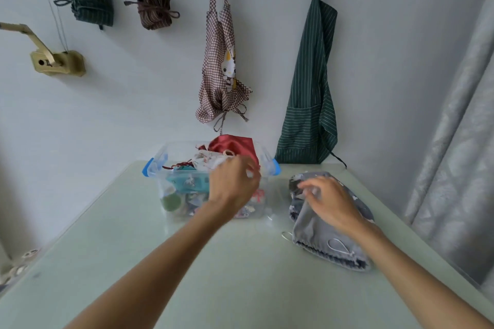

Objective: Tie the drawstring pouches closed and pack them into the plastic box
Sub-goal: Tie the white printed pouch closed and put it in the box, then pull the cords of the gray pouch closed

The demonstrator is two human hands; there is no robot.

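Note:
A clear plastic box [160,168] with blue latches stands at the table's far middle, filled with several pouches; a red satin pouch [235,145] sticks out on top. My left hand [232,184] hovers over the box's right part with fingers curled down onto a white patterned pouch [211,160]; the motion is blurred. To the right of the box lies a stack of grey pouches [315,232], one with a drawstring loop near its mouth. My right hand [328,200] rests on that stack, fingers spread and slightly bent.
The pale green table [213,262] runs up to a white wall. Aprons and folded cloth bundles hang on the wall above; a green striped apron [307,115] reaches down behind the box. A grey curtain [459,141] hangs at the right.

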